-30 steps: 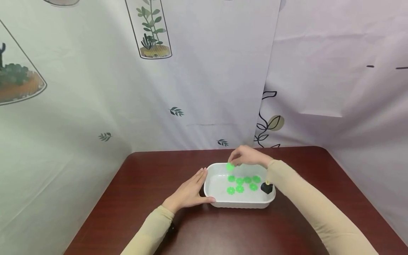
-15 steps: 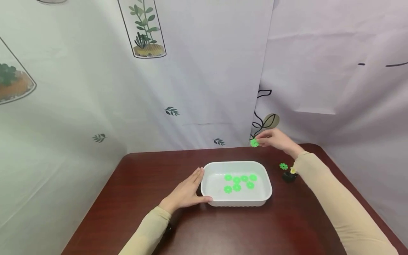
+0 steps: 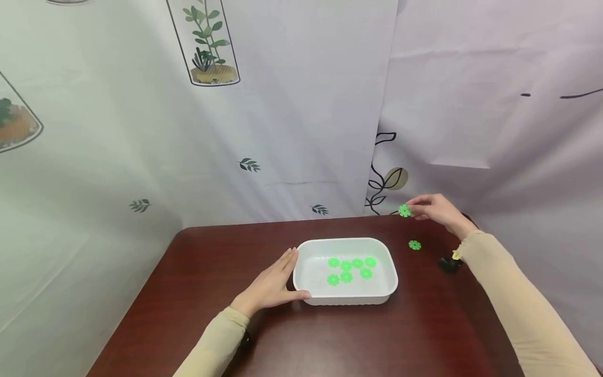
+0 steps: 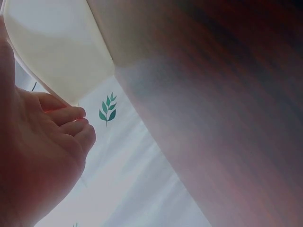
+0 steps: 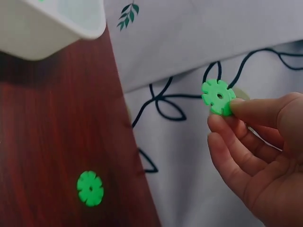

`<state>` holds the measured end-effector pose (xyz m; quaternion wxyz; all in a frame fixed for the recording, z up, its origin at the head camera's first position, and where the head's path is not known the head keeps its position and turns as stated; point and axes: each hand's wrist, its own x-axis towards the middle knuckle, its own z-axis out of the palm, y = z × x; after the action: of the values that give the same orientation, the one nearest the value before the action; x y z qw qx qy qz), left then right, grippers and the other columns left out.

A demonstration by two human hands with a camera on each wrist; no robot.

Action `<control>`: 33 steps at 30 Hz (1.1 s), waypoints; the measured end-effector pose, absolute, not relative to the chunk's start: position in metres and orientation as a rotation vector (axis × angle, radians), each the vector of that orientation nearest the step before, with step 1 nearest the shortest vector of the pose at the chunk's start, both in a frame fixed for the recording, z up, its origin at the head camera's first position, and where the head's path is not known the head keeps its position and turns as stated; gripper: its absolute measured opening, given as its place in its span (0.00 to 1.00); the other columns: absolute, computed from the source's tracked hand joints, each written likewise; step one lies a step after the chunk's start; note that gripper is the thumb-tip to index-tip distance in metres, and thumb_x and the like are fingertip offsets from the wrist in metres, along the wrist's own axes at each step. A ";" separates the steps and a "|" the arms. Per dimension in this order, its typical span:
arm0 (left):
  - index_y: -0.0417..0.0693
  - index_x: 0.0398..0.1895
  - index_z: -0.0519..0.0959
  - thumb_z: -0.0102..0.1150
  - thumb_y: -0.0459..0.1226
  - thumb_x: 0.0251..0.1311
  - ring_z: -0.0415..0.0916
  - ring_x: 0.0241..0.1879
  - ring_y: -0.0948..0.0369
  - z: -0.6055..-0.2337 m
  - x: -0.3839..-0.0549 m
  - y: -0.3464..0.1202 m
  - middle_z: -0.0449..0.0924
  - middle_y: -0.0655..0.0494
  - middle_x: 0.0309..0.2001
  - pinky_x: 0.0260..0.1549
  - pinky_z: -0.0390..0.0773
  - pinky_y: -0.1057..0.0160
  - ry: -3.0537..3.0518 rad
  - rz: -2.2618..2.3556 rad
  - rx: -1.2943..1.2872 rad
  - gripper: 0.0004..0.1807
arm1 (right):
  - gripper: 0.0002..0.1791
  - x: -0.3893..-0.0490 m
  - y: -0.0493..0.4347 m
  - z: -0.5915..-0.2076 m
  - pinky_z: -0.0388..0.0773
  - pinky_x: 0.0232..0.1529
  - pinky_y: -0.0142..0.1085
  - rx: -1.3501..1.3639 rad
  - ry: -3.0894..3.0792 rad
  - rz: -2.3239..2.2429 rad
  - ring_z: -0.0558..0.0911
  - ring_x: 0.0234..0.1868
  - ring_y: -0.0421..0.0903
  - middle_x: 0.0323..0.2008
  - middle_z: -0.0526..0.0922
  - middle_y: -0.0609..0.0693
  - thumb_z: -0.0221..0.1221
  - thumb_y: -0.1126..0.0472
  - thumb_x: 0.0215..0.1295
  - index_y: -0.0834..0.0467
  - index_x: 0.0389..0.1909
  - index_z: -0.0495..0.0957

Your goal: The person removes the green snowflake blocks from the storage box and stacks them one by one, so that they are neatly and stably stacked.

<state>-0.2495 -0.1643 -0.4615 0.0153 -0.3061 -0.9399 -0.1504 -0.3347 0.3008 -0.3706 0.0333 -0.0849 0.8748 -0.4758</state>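
My right hand (image 3: 437,212) pinches a green notched plastic disc (image 5: 218,97) between thumb and fingers, raised at the far right of the table. Below it, another green disc (image 3: 414,245) lies flat on the wood, right of the white tub (image 3: 346,300). Several more green discs (image 3: 346,265) are spread over the tub's floor. My left hand (image 3: 268,283) rests against the tub's left end, fingers straight along the side and thumb at the front rim. In the left wrist view, that hand (image 4: 52,137) touches the tub's pale wall (image 4: 61,52).
The dark red-brown table (image 3: 202,272) ends at the back against a white printed cloth (image 3: 301,115), which also hangs along both sides. A black wrist camera (image 3: 449,264) sits under the right sleeve.
My right hand has carried the pinched disc from over the tub up and to the right, uncovering the disc on the table. My left hand stays on the tub.
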 end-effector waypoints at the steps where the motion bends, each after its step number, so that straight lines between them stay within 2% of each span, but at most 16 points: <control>1: 0.36 0.79 0.51 0.59 0.72 0.54 0.44 0.79 0.53 -0.461 -0.249 -0.165 0.49 0.41 0.79 0.70 0.61 0.52 -2.922 -0.471 -0.954 0.64 | 0.22 -0.335 0.303 -0.373 0.83 0.43 0.33 -0.255 2.676 -1.487 0.84 0.39 0.41 0.48 0.83 0.66 0.58 0.60 0.75 0.75 0.59 0.75; 9: 0.35 0.79 0.52 0.59 0.72 0.54 0.45 0.79 0.52 -0.462 -0.249 -0.164 0.50 0.41 0.79 0.70 0.61 0.51 -2.905 -0.491 -0.961 0.64 | 0.23 -0.332 0.314 -0.394 0.84 0.45 0.36 -0.171 2.670 -1.534 0.83 0.38 0.36 0.49 0.81 0.67 0.55 0.62 0.76 0.78 0.60 0.71; 12: 0.35 0.79 0.52 0.59 0.72 0.54 0.46 0.79 0.52 -0.463 -0.249 -0.164 0.51 0.40 0.78 0.70 0.61 0.51 -2.898 -0.492 -0.963 0.64 | 0.23 -0.332 0.317 -0.403 0.84 0.46 0.40 -0.160 2.670 -1.542 0.84 0.39 0.39 0.49 0.81 0.69 0.55 0.63 0.76 0.80 0.59 0.70; 16: 0.35 0.78 0.52 0.59 0.72 0.54 0.45 0.79 0.53 -0.464 -0.250 -0.164 0.51 0.40 0.78 0.70 0.61 0.51 -2.897 -0.503 -0.967 0.64 | 0.21 -0.331 0.319 -0.415 0.83 0.49 0.45 -0.138 2.659 -1.569 0.85 0.44 0.49 0.49 0.81 0.67 0.54 0.65 0.75 0.80 0.58 0.71; 21: 0.35 0.79 0.52 0.59 0.72 0.53 0.45 0.79 0.53 -0.464 -0.249 -0.164 0.50 0.41 0.79 0.70 0.62 0.51 -2.901 -0.513 -0.961 0.64 | 0.21 -0.328 0.322 -0.430 0.84 0.47 0.44 -0.124 2.636 -1.587 0.85 0.43 0.49 0.45 0.84 0.61 0.55 0.66 0.75 0.81 0.58 0.71; 33: 0.36 0.79 0.52 0.57 0.73 0.54 0.45 0.79 0.54 -0.465 -0.250 -0.167 0.49 0.44 0.79 0.70 0.61 0.52 -2.893 -0.503 -0.964 0.64 | 0.18 -0.321 0.323 -0.457 0.84 0.40 0.37 -0.082 2.632 -1.500 0.82 0.38 0.45 0.43 0.84 0.64 0.52 0.69 0.74 0.82 0.55 0.73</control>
<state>-0.2500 -0.1671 -0.4653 0.0254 -0.3117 -0.9358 -0.1628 -0.3206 0.3234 -0.4574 0.0557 -0.0270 0.8671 -0.4942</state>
